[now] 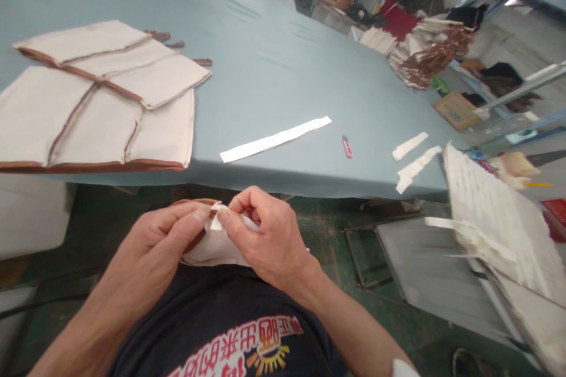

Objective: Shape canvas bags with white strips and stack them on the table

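Both my hands meet in front of my chest, below the table's near edge. My left hand (165, 235) and my right hand (260, 235) pinch a small cream fabric piece with a brown edge (212, 247) between thumb and fingers. A little white tab of it sticks up between the fingertips. The rest of the piece hangs against my dark shirt, partly hidden by my right hand.
A blue-grey table (274, 59) carries a stack of cream fabric pieces with brown trim (101, 94), a long white strip (274, 139), a small pink clipper (347, 146) and short white strips (413, 156). A pile of cream pieces (499, 218) lies at the right. Shelves and clutter stand behind.
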Demonstrator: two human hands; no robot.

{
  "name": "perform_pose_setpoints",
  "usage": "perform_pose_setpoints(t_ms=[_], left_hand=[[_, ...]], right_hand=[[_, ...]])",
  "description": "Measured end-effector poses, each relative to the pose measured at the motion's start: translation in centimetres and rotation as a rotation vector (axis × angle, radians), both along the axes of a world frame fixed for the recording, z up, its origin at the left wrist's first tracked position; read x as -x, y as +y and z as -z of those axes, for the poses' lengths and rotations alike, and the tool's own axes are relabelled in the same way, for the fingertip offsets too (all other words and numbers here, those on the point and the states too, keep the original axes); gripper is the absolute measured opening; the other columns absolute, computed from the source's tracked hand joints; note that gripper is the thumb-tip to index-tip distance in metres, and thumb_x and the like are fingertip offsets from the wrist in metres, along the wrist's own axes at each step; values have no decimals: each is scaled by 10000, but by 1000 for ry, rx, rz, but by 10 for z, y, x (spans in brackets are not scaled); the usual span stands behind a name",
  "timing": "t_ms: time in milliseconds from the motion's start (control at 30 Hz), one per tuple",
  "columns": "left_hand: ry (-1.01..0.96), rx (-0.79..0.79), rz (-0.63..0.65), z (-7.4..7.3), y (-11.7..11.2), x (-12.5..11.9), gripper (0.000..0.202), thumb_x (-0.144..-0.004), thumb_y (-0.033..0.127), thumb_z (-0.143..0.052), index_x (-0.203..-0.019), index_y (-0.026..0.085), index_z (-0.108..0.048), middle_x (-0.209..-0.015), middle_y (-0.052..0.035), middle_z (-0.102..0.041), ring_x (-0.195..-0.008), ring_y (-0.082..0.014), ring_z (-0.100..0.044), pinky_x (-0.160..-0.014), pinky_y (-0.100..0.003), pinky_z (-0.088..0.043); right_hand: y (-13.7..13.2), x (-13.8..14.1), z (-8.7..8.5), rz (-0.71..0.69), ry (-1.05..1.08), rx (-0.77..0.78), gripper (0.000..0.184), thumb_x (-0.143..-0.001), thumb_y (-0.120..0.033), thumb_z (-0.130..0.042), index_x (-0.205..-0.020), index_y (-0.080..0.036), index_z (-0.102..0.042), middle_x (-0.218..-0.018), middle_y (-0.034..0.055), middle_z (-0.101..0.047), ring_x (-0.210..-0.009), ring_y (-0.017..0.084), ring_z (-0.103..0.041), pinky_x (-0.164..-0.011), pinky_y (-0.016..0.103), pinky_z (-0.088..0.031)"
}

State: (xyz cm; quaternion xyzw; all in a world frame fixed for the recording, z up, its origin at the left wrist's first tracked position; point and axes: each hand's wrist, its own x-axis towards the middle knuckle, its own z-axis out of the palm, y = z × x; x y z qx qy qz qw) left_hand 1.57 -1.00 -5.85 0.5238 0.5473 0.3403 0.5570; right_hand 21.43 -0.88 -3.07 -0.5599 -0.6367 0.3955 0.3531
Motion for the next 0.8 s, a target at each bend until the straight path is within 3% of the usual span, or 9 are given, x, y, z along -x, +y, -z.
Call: perform_pose_setpoints(t_ms=[133, 333, 433, 600, 800], left_hand=[[-41, 27, -6, 3, -2, 1, 471, -1005, 606, -686, -1043, 198, -919, -1020, -64, -885, -897, -257, -763, -788, -300, -571], [95, 2, 0, -16, -1, -14, 400, -761, 576, -798, -926, 217, -860, -982, -82, -871, -831, -283, -749, -745, -348, -576], [193, -31, -15, -23, -1, -21, 396, -772, 609, -716, -824, 224, -796, -919, -80, -840, -764, -267, -716, -670, -339, -546], [265, -95, -13, -19, -2, -22, 371, -812, 601, -650, -763, 247, -748, -758, -47, -778, -656, -237, -665, -593, -299, -515], [215, -126, 57, -13, -2, -13, 380, -878, 549, -620, -796, 226, -802, -1065, -95, -858, -872, -281, -758, -708, -292, -575]], right_hand=[[-3, 5, 1, 63, -5, 9, 254, -946, -427, -686, -788, -253, -591, -687, -57, -596, -623, 129, -510, -689, 299, -413], [-3, 5, 5, 76, 25, 77, 245, -921, -458, -665, -798, -263, -580, -684, -59, -586, -628, 139, -507, -672, 301, -406], [-3, 3, 7, 64, 66, 118, 260, -923, -472, -660, -797, -260, -575, -706, -56, -600, -630, 138, -505, -660, 300, -400], [-4, 2, 10, 58, 77, 147, 277, -920, -491, -654, -795, -259, -567, -730, -48, -626, -656, 142, -533, -668, 300, -410], [-5, 1, 15, 55, 80, 161, 272, -908, -483, -663, -785, -257, -576, -717, -53, -619, -642, 137, -518, -666, 301, -398]])
